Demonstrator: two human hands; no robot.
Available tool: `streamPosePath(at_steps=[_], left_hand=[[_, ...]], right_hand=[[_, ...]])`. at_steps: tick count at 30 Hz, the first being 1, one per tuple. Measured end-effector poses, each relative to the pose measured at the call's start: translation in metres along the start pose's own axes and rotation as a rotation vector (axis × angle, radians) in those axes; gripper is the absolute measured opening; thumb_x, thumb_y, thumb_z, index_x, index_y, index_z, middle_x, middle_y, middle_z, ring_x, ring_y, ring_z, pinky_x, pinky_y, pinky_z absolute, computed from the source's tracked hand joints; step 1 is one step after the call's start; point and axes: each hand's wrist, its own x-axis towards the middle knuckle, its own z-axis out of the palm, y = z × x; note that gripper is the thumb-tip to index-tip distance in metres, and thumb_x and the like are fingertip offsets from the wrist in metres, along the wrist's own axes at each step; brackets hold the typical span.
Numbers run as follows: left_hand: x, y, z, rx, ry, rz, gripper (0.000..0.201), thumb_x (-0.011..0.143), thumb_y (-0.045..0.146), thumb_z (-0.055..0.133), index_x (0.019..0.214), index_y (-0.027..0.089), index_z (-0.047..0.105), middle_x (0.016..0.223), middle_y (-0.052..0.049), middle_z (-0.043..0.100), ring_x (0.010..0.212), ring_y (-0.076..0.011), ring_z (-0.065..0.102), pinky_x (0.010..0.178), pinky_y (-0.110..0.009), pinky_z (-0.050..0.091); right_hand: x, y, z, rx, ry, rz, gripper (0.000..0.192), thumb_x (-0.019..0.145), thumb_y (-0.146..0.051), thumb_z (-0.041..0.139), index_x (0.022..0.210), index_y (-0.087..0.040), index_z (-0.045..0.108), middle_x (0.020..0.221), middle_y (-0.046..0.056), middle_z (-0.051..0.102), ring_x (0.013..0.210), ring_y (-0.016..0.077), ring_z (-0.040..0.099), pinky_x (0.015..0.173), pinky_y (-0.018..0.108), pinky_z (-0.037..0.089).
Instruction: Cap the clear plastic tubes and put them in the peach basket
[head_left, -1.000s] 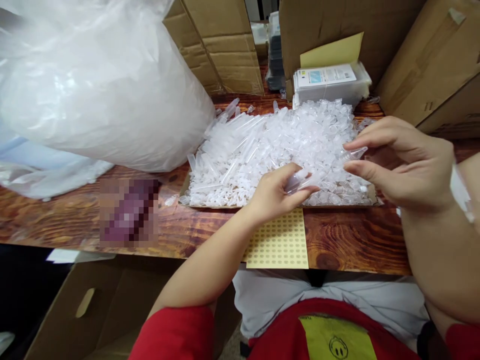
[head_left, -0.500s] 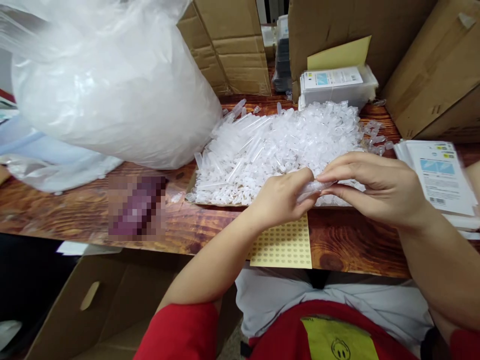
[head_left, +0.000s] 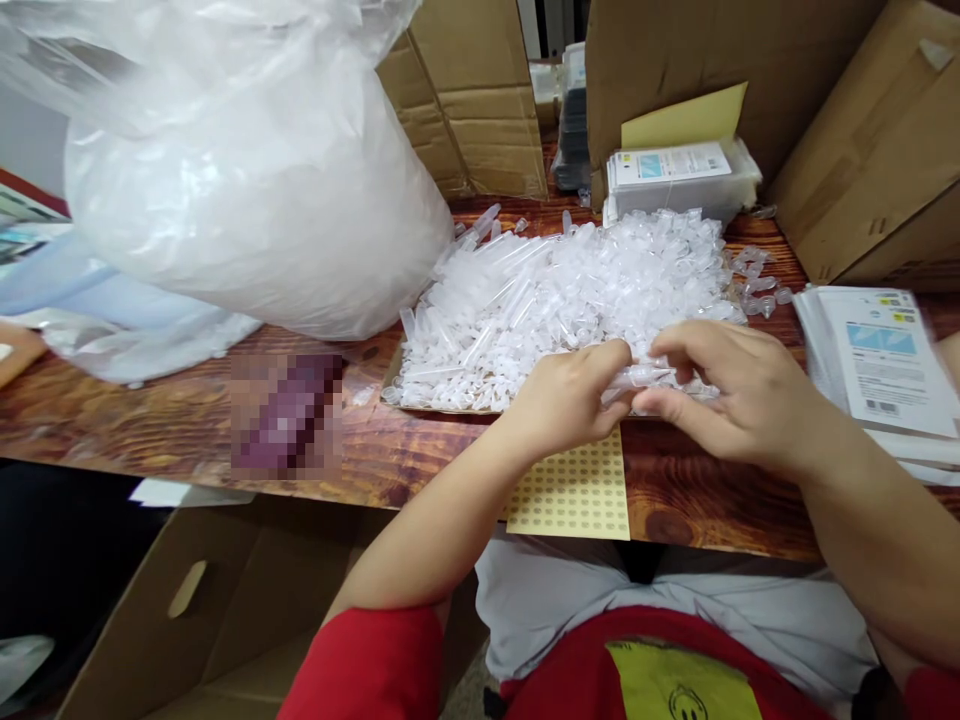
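Note:
My left hand [head_left: 574, 395] is closed around a small clear plastic tube [head_left: 641, 377] with a tapered tip pointing right; whether it grips more than one tube I cannot tell. Around that tip, my right hand [head_left: 739, 395] has its thumb and fingers apart, with a gap on either side of the tube. Just beyond both hands, a shallow cardboard tray [head_left: 442, 410] is heaped with clear plastic tubes and small caps [head_left: 555, 290]. A yellow sheet of small round stickers [head_left: 574, 490] lies below my left hand, partly covered by it.
A big, full translucent bag [head_left: 262, 200] stands at the left. Printed cards in clear sleeves [head_left: 885, 350] lie at the right, with another bundle [head_left: 675, 175] behind the tray. Cardboard boxes [head_left: 870, 140] border the back. An open carton [head_left: 247, 600] sits below the table edge.
My right thumb and fingers have parted from the tube's tip, which now shows between them. My left hand keeps its hold. The whole view has shifted slightly.

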Motion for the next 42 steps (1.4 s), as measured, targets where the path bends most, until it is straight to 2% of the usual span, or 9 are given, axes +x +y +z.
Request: streamPosePath(at_steps=[11, 14, 17, 23, 26, 29, 34, 37, 42], left_hand=[[-0.001, -0.001, 0.006, 0.104, 0.038, -0.001, 0.009, 0.097, 0.029, 0.054, 0.1, 0.02, 0.055, 0.083, -0.004, 0.067, 0.072, -0.0195, 0.065, 0.061, -0.029, 0.046], [-0.001, 0.0, 0.008, 0.207, 0.06, -0.05, 0.013, 0.099, 0.031, 0.049, 0.096, 0.02, 0.056, 0.08, -0.005, 0.064, 0.066, -0.019, 0.061, 0.053, -0.029, 0.04], [-0.001, 0.0, 0.012, 0.284, 0.142, -0.039, 0.014, 0.099, 0.027, 0.045, 0.092, 0.02, 0.056, 0.076, -0.004, 0.062, 0.06, -0.0174, 0.055, 0.049, -0.029, 0.031], [0.003, -0.004, 0.023, 0.354, 0.435, 0.117, 0.011, 0.098, 0.019, 0.048, 0.097, 0.019, 0.059, 0.072, -0.001, 0.062, 0.059, -0.0151, 0.057, 0.051, -0.028, 0.032], [0.007, -0.006, 0.023, 0.132, 0.502, 0.143, 0.009, 0.096, 0.021, 0.055, 0.104, 0.019, 0.06, 0.081, -0.002, 0.068, 0.068, -0.0152, 0.063, 0.059, -0.027, 0.041], [0.011, -0.008, 0.019, -0.325, 0.497, -0.079, 0.019, 0.094, 0.035, 0.07, 0.094, 0.021, 0.059, 0.076, 0.0, 0.064, 0.063, -0.0122, 0.058, 0.058, -0.025, 0.042], [0.019, -0.008, 0.013, -1.125, 0.239, -0.355, 0.053, 0.081, 0.066, 0.08, 0.091, 0.022, 0.051, 0.058, 0.011, 0.044, 0.042, -0.0056, 0.035, 0.044, -0.021, 0.031], [0.019, -0.002, 0.011, -1.303, 0.11, -0.344, 0.055, 0.081, 0.064, 0.083, 0.09, 0.022, 0.047, 0.058, 0.013, 0.041, 0.042, -0.0038, 0.032, 0.042, -0.018, 0.028], [0.016, 0.003, 0.008, -1.374, 0.045, -0.33, 0.052, 0.086, 0.061, 0.08, 0.09, 0.023, 0.044, 0.054, 0.014, 0.038, 0.041, -0.0045, 0.029, 0.04, -0.016, 0.025]], right_hand=[[-0.002, -0.01, 0.009, -0.113, 0.017, -0.012, 0.02, 0.107, -0.027, 0.047, 0.102, -0.021, 0.066, 0.093, 0.008, 0.077, 0.082, 0.0231, 0.071, 0.075, 0.035, 0.053], [-0.002, -0.014, 0.014, -0.097, 0.036, 0.104, 0.022, 0.106, -0.033, 0.051, 0.094, -0.021, 0.065, 0.084, 0.007, 0.075, 0.071, 0.0216, 0.068, 0.066, 0.033, 0.049], [0.001, -0.02, 0.014, 0.14, -0.014, 0.293, 0.025, 0.104, -0.035, 0.053, 0.084, -0.022, 0.061, 0.074, 0.002, 0.07, 0.064, 0.0165, 0.062, 0.062, 0.029, 0.045], [0.007, -0.024, 0.009, 0.492, -0.05, 0.545, 0.048, 0.102, -0.056, 0.057, 0.069, -0.02, 0.055, 0.061, -0.002, 0.054, 0.059, 0.0134, 0.05, 0.056, 0.027, 0.037], [0.005, -0.014, -0.005, 0.477, 0.013, 0.558, 0.052, 0.099, -0.06, 0.062, 0.067, -0.02, 0.053, 0.059, -0.003, 0.048, 0.057, 0.0127, 0.044, 0.055, 0.028, 0.033], [0.001, 0.003, -0.02, 0.581, 0.154, 0.585, 0.048, 0.099, -0.061, 0.065, 0.073, -0.021, 0.057, 0.055, -0.005, 0.039, 0.05, 0.0116, 0.034, 0.048, 0.028, 0.025], [0.002, 0.021, -0.011, 0.52, 0.435, 0.392, 0.045, 0.102, -0.066, 0.059, 0.088, -0.024, 0.057, 0.081, 0.0, 0.057, 0.072, 0.0155, 0.052, 0.066, 0.03, 0.042], [0.004, 0.018, 0.006, 0.384, 0.368, 0.332, 0.048, 0.105, -0.071, 0.049, 0.094, -0.024, 0.057, 0.086, 0.001, 0.056, 0.076, 0.0167, 0.053, 0.072, 0.032, 0.043], [0.006, 0.008, 0.023, 0.622, 0.263, 0.436, 0.056, 0.098, -0.079, 0.053, 0.092, -0.024, 0.052, 0.073, -0.003, 0.05, 0.063, 0.0131, 0.045, 0.062, 0.029, 0.038]])
